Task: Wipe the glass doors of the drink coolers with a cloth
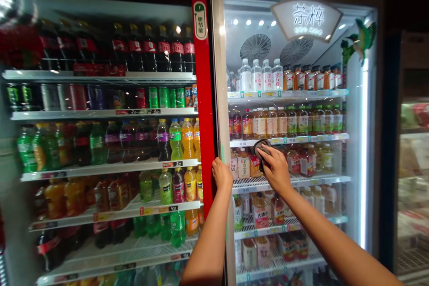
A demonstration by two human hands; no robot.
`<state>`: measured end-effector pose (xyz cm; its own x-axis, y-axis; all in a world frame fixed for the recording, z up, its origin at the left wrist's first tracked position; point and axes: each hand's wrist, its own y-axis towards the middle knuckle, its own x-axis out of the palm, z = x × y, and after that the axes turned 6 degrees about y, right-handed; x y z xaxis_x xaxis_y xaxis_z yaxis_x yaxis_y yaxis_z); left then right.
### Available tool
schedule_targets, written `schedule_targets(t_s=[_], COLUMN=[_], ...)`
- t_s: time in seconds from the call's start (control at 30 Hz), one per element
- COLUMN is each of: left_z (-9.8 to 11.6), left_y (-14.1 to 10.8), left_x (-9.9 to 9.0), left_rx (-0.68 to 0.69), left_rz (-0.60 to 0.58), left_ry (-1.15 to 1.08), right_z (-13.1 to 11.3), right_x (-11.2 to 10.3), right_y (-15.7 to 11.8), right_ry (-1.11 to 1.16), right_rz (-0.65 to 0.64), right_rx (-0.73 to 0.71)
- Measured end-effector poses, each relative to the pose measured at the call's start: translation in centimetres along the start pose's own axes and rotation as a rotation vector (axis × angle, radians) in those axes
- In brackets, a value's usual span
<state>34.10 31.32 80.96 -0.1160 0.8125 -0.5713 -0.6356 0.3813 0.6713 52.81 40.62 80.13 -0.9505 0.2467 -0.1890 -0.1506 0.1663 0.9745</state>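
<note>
A dark grey cloth (263, 152) is pressed flat against the glass door (311, 156) of the right-hand drinks fridge. My right hand (276, 167) holds this cloth under its fingers, in front of the middle shelves. Further left, my left hand (222, 174) grips the pale door frame (218, 98) at its left edge, fingers curled around it where the two fridges meet. Behind the glass stand rows of bottled teas (303, 118) and water bottles (261, 76).
A red-framed fridge (201, 98) with cola bottles (150, 47), cans and soft drinks stands at the left. On the right door are a fan-shaped sign (306, 20) and a green bird decoration (360, 42). Another glass-fronted cabinet (414, 152) is at far right.
</note>
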Motion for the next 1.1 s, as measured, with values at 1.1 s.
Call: schedule_targets(t_s=[1.1], left_z=[12.1], left_y=[-19.5], left_x=[-14.8], left_rx=[0.333], left_rz=[-0.053], left_ry=[-0.627], right_z=[-16.9], right_x=[-22.9], right_y=[7.7], right_ry=[-0.349], right_rz=[-0.082], right_rx=[-0.356])
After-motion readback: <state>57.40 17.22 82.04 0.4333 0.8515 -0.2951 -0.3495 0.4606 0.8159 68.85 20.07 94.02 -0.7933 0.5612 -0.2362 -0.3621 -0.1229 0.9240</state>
